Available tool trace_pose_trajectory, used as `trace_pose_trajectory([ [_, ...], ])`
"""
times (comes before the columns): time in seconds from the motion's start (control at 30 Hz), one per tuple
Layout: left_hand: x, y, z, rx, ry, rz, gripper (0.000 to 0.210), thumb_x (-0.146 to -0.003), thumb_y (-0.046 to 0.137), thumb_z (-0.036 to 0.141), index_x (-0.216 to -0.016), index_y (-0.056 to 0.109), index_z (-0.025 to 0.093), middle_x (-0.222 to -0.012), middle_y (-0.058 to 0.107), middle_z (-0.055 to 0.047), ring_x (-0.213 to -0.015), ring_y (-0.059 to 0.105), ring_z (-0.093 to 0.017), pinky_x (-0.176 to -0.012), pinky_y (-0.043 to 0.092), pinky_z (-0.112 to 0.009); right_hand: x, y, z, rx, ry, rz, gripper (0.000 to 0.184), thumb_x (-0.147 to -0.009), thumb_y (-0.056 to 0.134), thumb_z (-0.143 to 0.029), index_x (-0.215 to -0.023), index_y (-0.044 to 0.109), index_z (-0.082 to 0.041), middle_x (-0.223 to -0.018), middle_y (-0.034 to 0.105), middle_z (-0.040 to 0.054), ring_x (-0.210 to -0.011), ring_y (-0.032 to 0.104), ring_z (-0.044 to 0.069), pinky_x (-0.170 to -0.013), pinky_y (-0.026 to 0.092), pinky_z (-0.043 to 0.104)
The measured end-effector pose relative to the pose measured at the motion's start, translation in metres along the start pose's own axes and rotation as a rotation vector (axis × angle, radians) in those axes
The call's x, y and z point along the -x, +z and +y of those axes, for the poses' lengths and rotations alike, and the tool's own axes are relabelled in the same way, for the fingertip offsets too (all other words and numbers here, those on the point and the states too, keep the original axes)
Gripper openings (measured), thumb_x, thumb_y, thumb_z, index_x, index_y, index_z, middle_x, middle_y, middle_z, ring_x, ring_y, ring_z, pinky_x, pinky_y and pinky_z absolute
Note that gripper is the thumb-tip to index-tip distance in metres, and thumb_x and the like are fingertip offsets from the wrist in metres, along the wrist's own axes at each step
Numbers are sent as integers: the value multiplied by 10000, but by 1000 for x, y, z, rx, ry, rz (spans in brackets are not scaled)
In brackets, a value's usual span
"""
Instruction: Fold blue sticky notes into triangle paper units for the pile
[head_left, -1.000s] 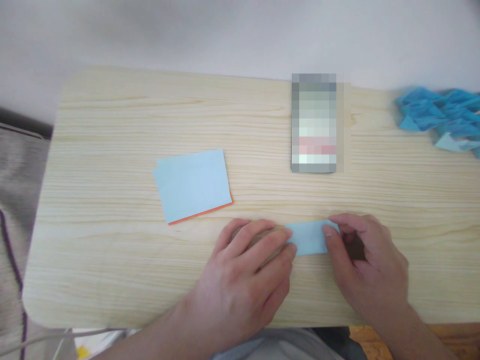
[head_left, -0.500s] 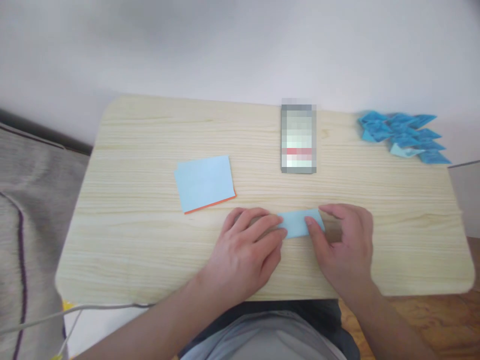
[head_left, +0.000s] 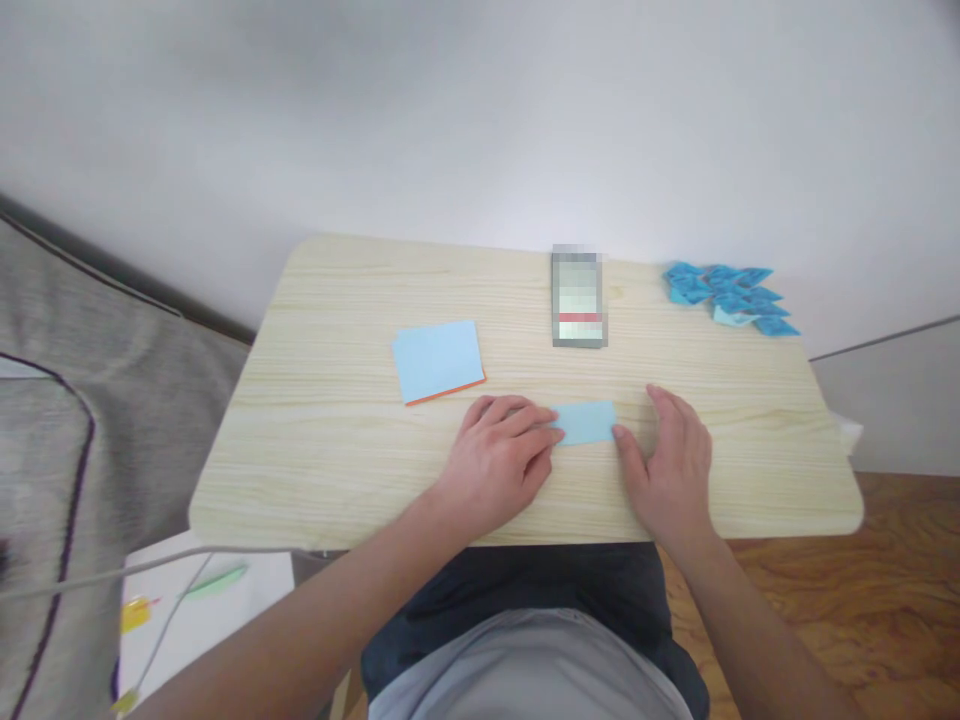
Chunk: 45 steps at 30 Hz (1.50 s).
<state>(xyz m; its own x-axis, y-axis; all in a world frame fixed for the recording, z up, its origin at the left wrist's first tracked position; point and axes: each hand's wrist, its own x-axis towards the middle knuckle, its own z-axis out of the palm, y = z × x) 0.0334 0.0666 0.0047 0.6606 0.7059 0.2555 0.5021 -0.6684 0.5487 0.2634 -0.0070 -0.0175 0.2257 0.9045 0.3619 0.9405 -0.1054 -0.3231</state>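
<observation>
A narrow strip of light blue paper (head_left: 586,423), probably folded, lies flat near the front of the table. My left hand (head_left: 501,455) rests on the strip's left end, its fingers bent and pressing the paper to the tabletop. At the right end is my right hand (head_left: 669,465), open, with thumb and fingers well apart. Its thumb tip touches or almost touches the paper's edge, while the fingers stand clear of it. To the left lies a stack of light blue paper sheets (head_left: 439,360) with an orange edge showing underneath.
A phone-like device (head_left: 577,298), blurred out, lies at the table's back. Several folded blue paper pieces (head_left: 731,295) sit together at the back right. The wooden table (head_left: 322,450) backs onto a white wall. A cable (head_left: 172,562) runs past its front left corner.
My right hand has spread wider; its thumb has slid off the strip's top to the right edge. My left hand still presses the left end. The view has shifted and shows more floor.
</observation>
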Motion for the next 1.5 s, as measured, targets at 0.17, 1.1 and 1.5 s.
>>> trace_pose_trajectory([
  [0.17, -3, -1, 5, -23, -33, 9, 209, -931, 625, 292, -1102, 740, 263, -1217, 724, -32, -1180, 564, -253, -1056, 379, -484, 1, -2, 8, -7, -28, -2, 487, -968, 563, -367, -1421, 498, -202, -1418, 563, 156, -1365, 437, 327, -1130, 296, 560],
  [1.1, -14, -6, 4, -53, -2, -6, 298, -844, 713, 321, -1137, 712, 263, -1120, 750, -31, -1120, 584, -270, -1045, 332, -480, 3, 1, -14, -138, -151, -93, 381, -935, 612, -363, -1305, 603, -269, -1397, 618, 74, -1344, 482, 315, -1142, 301, 517],
  [1.5, -16, -3, -2, -163, 162, 1, 199, -962, 576, 335, -1067, 702, 223, -1094, 760, -47, -1057, 628, -239, -1048, 303, -487, -6, -6, 5, -131, -282, -153, 348, -947, 619, -405, -1268, 649, -273, -1383, 645, 58, -1302, 522, 303, -1112, 365, 506],
])
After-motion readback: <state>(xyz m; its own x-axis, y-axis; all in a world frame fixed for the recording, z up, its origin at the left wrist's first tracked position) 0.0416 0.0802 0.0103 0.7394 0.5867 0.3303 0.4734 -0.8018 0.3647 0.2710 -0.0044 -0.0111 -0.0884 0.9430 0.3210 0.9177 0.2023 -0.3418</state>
